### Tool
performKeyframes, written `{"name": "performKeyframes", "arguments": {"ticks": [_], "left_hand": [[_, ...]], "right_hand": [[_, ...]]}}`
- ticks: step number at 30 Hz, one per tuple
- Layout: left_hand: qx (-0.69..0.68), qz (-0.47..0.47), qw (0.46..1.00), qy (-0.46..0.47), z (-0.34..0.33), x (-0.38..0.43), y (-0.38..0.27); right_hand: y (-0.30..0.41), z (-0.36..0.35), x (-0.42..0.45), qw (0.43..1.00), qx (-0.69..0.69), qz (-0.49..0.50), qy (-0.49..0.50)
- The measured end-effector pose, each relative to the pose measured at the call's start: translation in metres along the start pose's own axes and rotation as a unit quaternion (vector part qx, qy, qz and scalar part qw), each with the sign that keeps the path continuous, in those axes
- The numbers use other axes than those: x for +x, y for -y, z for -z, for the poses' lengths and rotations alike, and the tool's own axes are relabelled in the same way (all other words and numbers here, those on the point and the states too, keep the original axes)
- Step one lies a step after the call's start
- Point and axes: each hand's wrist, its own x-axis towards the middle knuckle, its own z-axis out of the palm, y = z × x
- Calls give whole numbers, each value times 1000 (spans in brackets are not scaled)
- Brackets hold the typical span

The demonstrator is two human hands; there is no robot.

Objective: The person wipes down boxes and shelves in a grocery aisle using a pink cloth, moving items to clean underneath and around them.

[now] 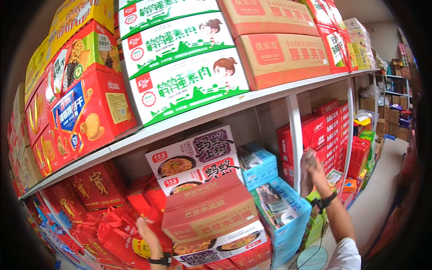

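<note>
My right hand (313,166) is raised at the right, beside the white shelf post (294,135), holding a crumpled grey-brown cloth (306,179). Low in the view, my left hand (147,233) has its fingers apart and holds nothing; it is left of a red and brown cardboard carton (209,214) and near red gift bags (116,233). That carton lies on a white noodle carton (221,246). Behind it are more noodle cartons (194,158). Both wrists wear black bands, and a thin cable hangs by the right one.
The white shelf board (216,108) crosses above my hands and bears white-green cartons (189,82), brown cartons (283,57) and red biscuit boxes (98,111). Blue cartons (287,226) stand stacked right of centre. A round stool seat (312,258) is low at the right, near the aisle floor (374,192).
</note>
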Motion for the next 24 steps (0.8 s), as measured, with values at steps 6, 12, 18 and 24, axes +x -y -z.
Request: {"name": "performKeyframes", "arguments": {"ticks": [6,12,18,24], "left_hand": [[-129,-82,983,101,-52,39,-193],[-89,-222,935,260,-180,68,-361],[3,-343,897,277,-298,124,-471],[36,-389,901,187,-380,136,-511]], "right_hand": [[150,100,125,992,82,94,15],[237,151,249,980,44,194,-9],[300,159,321,970,53,239,18],[338,156,365,956,58,284,45]]}}
